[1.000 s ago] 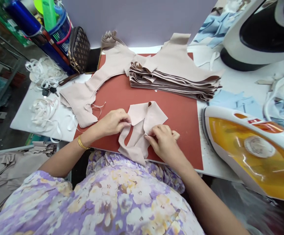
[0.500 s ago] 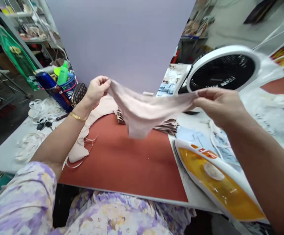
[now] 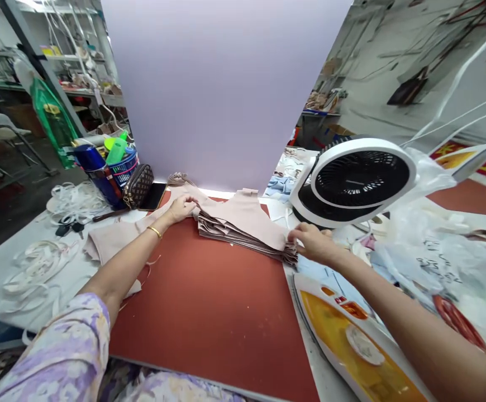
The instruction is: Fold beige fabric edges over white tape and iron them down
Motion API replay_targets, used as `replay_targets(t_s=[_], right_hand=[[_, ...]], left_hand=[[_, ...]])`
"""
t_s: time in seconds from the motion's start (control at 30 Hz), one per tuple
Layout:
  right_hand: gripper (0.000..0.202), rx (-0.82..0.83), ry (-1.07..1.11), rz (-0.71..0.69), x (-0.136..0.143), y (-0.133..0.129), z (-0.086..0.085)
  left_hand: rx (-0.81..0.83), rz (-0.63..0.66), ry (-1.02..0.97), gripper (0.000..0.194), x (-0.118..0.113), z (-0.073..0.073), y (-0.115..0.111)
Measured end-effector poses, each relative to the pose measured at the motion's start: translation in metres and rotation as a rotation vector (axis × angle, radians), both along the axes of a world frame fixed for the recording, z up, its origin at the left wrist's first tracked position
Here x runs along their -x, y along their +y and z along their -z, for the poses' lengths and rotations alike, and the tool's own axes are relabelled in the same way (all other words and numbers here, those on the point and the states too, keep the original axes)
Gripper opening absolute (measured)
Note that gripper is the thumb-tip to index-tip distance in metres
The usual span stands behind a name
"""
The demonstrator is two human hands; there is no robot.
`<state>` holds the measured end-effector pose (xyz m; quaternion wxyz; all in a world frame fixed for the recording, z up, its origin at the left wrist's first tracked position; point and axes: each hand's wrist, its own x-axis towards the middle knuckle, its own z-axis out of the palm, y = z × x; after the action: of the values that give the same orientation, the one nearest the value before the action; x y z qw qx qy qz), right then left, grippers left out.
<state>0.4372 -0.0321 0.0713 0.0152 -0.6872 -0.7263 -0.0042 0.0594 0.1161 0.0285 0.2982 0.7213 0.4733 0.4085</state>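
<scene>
A stack of pale pink underwear pieces [image 3: 243, 237] lies across the far part of a red-brown board, its layered dark edges facing me. The top underwear piece [image 3: 247, 215] is spread over it, its narrow tab pointing away. My left hand [image 3: 183, 207] is closed at the left end of that piece, the fingertips pinched on the fabric. At the right end my right hand [image 3: 312, 241] pinches the other corner, beside the fanned edges. More pink fabric [image 3: 115, 237] lies under and beside my left forearm.
A yellow and white iron [image 3: 352, 340] rests on the right of the red-brown board [image 3: 209, 312]. Behind it stands a white fan [image 3: 360, 178]. On the left are a patterned pouch [image 3: 139, 185], a blue basket [image 3: 125, 167] and white straps [image 3: 37, 268]. A lilac panel [image 3: 226, 95] rises behind.
The pink underwear piece, held stretched in the air between both hands, has come down onto the stack. Both hands have lowered and moved away from me with it; the view has shifted.
</scene>
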Motion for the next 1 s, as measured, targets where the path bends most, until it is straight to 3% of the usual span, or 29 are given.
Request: replay_targets(t_s=[0.1,0.23,0.33,0.4,0.53,0.67,0.83,1.0], right_hand=[[0.046,0.052,-0.094,-0.001,-0.002,-0.017,0.004],[0.043,-0.052,-0.195,-0.102,-0.013,-0.057,0.003],[0.032,-0.191,-0.196,-0.266,-0.007,-0.091,0.013],[0.029,-0.246,-0.137,-0.327,0.010,-0.111,0.020],[0.030,-0.181,0.008,-0.424,0.057,-0.141,0.030],[0.022,-0.153,0.167,-0.500,0.091,-0.153,0.039],[0.023,0.059,0.298,-0.513,0.122,-0.142,0.046],[0.028,0.260,0.375,-0.524,0.164,-0.127,0.044]], left_hand=[[0.020,-0.064,0.082,0.045,0.032,0.008,-0.030],[0.010,-0.239,0.243,0.027,0.101,0.001,-0.076],[0.062,-0.392,0.794,0.030,0.146,0.000,-0.104],[0.140,-0.408,1.000,0.031,0.162,0.004,-0.114],[0.142,-0.389,1.059,0.027,0.167,0.010,-0.120],[0.090,-0.361,1.084,0.028,0.163,-0.002,-0.118],[0.033,-0.346,1.072,0.031,0.164,-0.024,-0.117],[0.144,-0.257,1.087,0.023,0.172,-0.015,-0.125]])
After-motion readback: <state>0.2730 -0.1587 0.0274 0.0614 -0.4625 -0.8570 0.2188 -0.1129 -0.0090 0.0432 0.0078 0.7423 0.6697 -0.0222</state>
